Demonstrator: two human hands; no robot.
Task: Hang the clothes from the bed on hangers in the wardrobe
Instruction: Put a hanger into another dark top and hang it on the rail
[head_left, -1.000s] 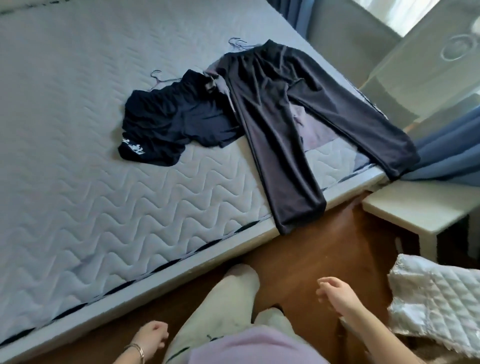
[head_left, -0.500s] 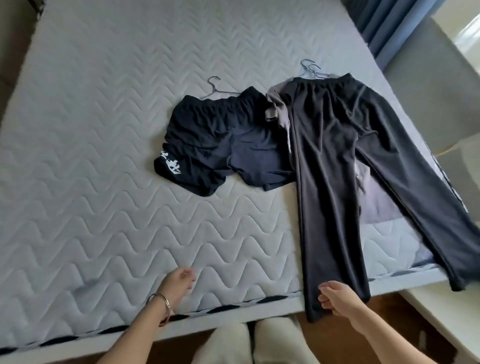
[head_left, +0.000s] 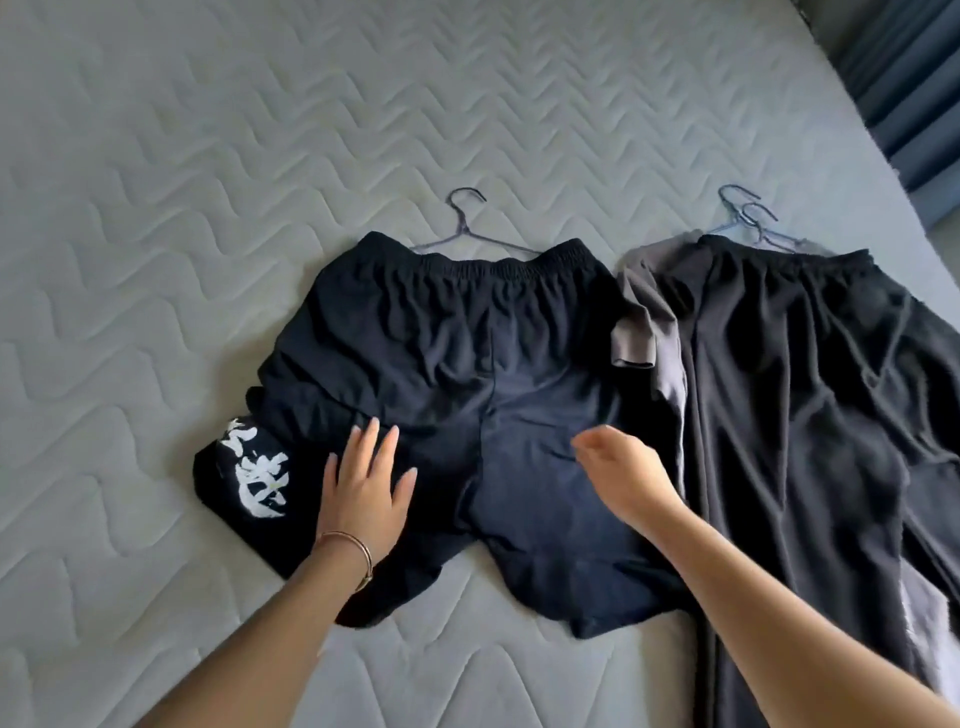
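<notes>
A quilted bed (head_left: 156, 208) is strewn with four garments. Long dark trousers (head_left: 805, 415) are spread at the right, with a grey garment (head_left: 639, 322) laid under them. Black shorts (head_left: 467, 353) are laid flat just beside them, overlapping a printed garment (head_left: 249, 467). The left hand (head_left: 363, 488) is pressed flat where these two meet, fingers (head_left: 363, 441) straight and apart. The right hand (head_left: 623, 473) is held over the shorts' right leg, fingers bent; whether cloth is pinched cannot be told. One hanger (head_left: 462, 228) is tucked under the shorts' waistband, and two more hangers (head_left: 748, 218) under the trousers' top. A bracelet (head_left: 358, 545) is worn on the left wrist.
</notes>
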